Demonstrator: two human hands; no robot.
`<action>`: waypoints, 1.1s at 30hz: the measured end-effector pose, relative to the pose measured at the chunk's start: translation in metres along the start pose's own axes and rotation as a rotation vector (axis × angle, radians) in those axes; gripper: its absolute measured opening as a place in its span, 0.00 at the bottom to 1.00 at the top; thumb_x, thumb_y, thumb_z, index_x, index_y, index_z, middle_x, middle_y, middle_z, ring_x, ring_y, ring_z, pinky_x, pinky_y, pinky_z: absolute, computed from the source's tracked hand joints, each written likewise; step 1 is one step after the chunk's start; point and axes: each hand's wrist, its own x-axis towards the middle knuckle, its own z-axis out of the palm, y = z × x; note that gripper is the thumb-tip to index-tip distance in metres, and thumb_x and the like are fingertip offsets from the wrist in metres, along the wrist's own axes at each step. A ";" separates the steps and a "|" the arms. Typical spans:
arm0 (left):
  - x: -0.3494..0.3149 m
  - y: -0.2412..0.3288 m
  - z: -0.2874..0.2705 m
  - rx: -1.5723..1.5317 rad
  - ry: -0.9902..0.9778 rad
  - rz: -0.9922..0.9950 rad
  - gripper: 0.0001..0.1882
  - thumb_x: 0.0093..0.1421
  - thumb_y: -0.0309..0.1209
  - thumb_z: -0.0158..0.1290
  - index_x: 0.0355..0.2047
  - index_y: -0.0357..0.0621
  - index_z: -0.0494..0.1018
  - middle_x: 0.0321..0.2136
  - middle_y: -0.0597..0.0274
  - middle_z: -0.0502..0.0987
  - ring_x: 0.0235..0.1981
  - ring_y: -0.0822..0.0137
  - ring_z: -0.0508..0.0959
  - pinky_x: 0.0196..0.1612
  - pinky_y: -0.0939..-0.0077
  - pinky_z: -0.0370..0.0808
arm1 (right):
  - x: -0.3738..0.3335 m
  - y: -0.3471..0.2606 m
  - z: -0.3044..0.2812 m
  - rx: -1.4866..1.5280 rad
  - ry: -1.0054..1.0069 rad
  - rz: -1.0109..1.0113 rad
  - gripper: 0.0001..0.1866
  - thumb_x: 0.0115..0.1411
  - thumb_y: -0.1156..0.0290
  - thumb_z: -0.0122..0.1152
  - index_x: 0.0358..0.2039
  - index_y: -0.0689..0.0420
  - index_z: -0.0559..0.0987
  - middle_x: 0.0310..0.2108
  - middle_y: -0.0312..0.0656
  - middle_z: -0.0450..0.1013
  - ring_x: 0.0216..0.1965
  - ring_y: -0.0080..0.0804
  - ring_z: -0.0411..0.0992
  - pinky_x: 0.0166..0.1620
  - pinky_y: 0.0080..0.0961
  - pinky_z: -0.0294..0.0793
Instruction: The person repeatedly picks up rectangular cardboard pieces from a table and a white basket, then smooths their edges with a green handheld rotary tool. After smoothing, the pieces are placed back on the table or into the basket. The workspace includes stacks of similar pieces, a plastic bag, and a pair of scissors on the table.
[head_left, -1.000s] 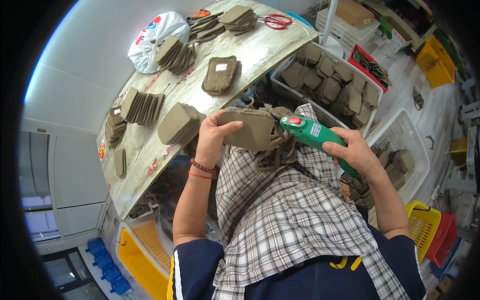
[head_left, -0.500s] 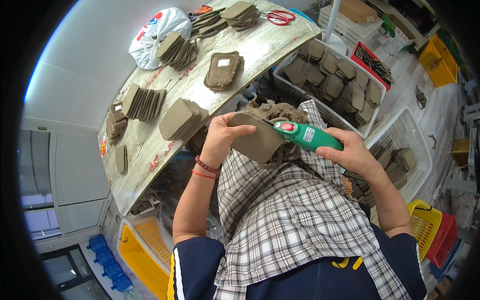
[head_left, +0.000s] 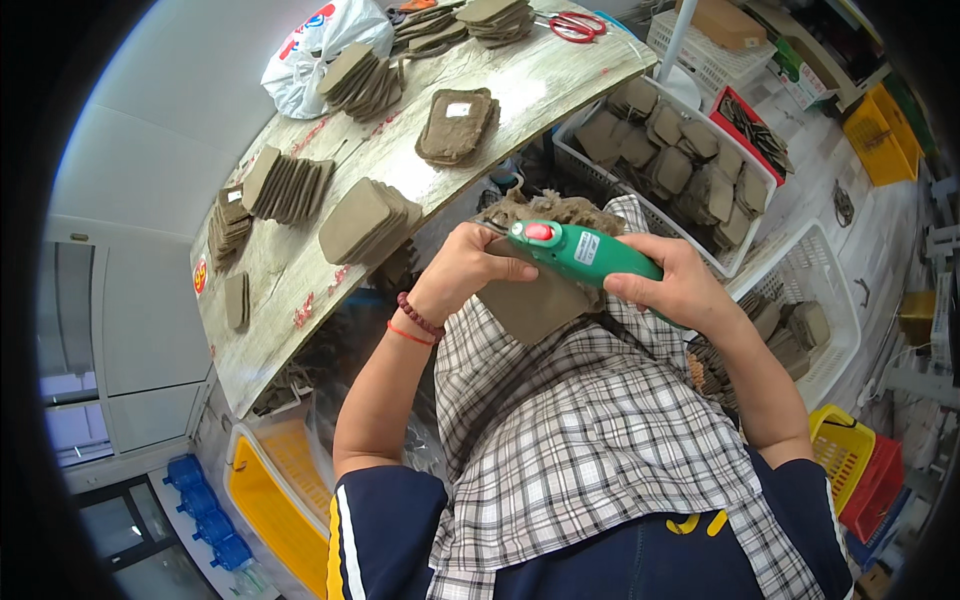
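Note:
My right hand (head_left: 685,285) is wrapped round a green electric cutter (head_left: 590,258) with a red switch. Its head points left, at the far edge of a flat brown felt-like pad (head_left: 535,312) with rounded corners. My left hand (head_left: 468,272) grips that pad by its left side, thumb lying on top. The cutter's body covers part of the pad, and its blade is mostly hidden near my left fingers. Shaggy brown fibre scraps (head_left: 550,208) bunch up just beyond the pad, above my checked apron (head_left: 590,430).
A table (head_left: 290,335) at left carries stacks of pads (head_left: 370,222), a labelled fuzzy pad (head_left: 457,128), a white plastic bag (head_left: 320,60) and red-handled scissors (head_left: 577,27). White crates of pads (head_left: 690,165) stand at right; a yellow basket (head_left: 275,500) sits lower left.
The cutter has moved left along the pad's far edge, with my right hand following. Its head is now close to my left fingers. The whole view has shifted slightly.

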 end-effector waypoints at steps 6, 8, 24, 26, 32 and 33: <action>-0.018 -0.017 -0.036 -0.288 0.168 0.154 0.06 0.53 0.20 0.59 0.33 0.36 0.77 0.29 0.63 0.80 0.28 0.75 0.79 0.34 0.81 0.75 | -0.006 0.005 0.000 -0.164 0.121 -0.048 0.22 0.54 0.60 0.67 0.43 0.63 0.77 0.29 0.40 0.75 0.29 0.23 0.73 0.34 0.23 0.72; -0.023 -0.021 -0.047 -0.313 0.227 0.203 0.06 0.53 0.20 0.60 0.32 0.37 0.77 0.28 0.64 0.80 0.28 0.76 0.78 0.34 0.82 0.75 | -0.012 0.006 0.000 -0.218 0.126 -0.091 0.22 0.54 0.60 0.67 0.44 0.63 0.77 0.29 0.41 0.76 0.29 0.24 0.74 0.35 0.23 0.73; -0.032 -0.029 -0.045 -0.252 0.137 0.213 0.06 0.55 0.21 0.58 0.34 0.37 0.77 0.31 0.64 0.80 0.32 0.76 0.78 0.36 0.83 0.74 | 0.022 -0.018 0.035 -0.178 0.037 -0.212 0.24 0.53 0.60 0.68 0.44 0.63 0.77 0.31 0.43 0.77 0.32 0.25 0.74 0.37 0.23 0.73; -0.036 -0.028 -0.052 -0.288 0.323 0.266 0.08 0.56 0.24 0.58 0.37 0.36 0.76 0.32 0.64 0.80 0.31 0.76 0.78 0.36 0.82 0.74 | 0.026 -0.017 0.040 -0.137 0.066 -0.235 0.23 0.55 0.60 0.67 0.45 0.63 0.77 0.30 0.41 0.76 0.31 0.24 0.73 0.37 0.22 0.72; -0.036 -0.057 -0.159 -0.209 0.981 0.551 0.15 0.60 0.24 0.54 0.46 0.37 0.67 0.40 0.55 0.76 0.39 0.66 0.77 0.41 0.69 0.76 | 0.017 0.004 0.019 -0.013 0.164 -0.081 0.20 0.56 0.61 0.65 0.44 0.63 0.77 0.26 0.34 0.72 0.26 0.17 0.68 0.30 0.19 0.68; -0.029 -0.057 -0.166 -0.034 1.072 0.482 0.18 0.59 0.25 0.56 0.49 0.38 0.67 0.45 0.52 0.74 0.45 0.62 0.76 0.47 0.63 0.74 | 0.014 0.005 0.014 -0.008 0.178 -0.047 0.20 0.57 0.61 0.65 0.44 0.63 0.77 0.26 0.34 0.72 0.26 0.17 0.67 0.30 0.18 0.68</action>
